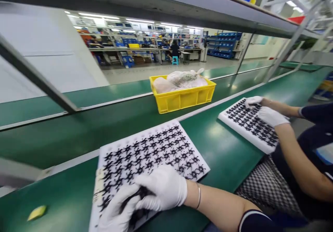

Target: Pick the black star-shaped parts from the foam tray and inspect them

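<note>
On the green bench, a white tray (156, 138) holds black star-shaped parts (161, 152); the gloved right hand (162, 187) and left hand (117, 213) apparently grip some together, though blurred.

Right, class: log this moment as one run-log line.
left hand: on black parts | right hand: on black parts | white tray: on green bench | yellow bin: behind | co-worker's hands: second tray
</note>
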Available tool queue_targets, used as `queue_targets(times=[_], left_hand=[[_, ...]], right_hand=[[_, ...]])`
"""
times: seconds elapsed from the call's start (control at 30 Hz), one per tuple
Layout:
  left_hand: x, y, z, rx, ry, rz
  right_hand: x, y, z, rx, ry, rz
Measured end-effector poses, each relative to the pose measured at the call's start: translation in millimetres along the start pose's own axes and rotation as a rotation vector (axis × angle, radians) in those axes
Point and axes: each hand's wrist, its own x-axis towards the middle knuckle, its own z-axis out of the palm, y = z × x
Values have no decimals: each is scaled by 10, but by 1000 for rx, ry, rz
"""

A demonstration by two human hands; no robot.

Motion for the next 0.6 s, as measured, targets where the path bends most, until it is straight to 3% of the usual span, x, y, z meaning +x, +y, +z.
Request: queue_targets(times=[0.13, 0.37, 0.5, 0.6], left_hand=[[15, 180, 20, -31, -29, 191], [-44, 190, 24, 140, -47, 504], [-48, 215, 13, 145, -21, 541], [-48, 204, 7, 137, 9, 556]], right_hand=[[-27, -10, -55, 43, 32, 27], [-78, -35, -75, 101, 61, 19], [-43, -70, -121, 178, 47, -7], [-28, -65, -136, 125, 126, -80]])
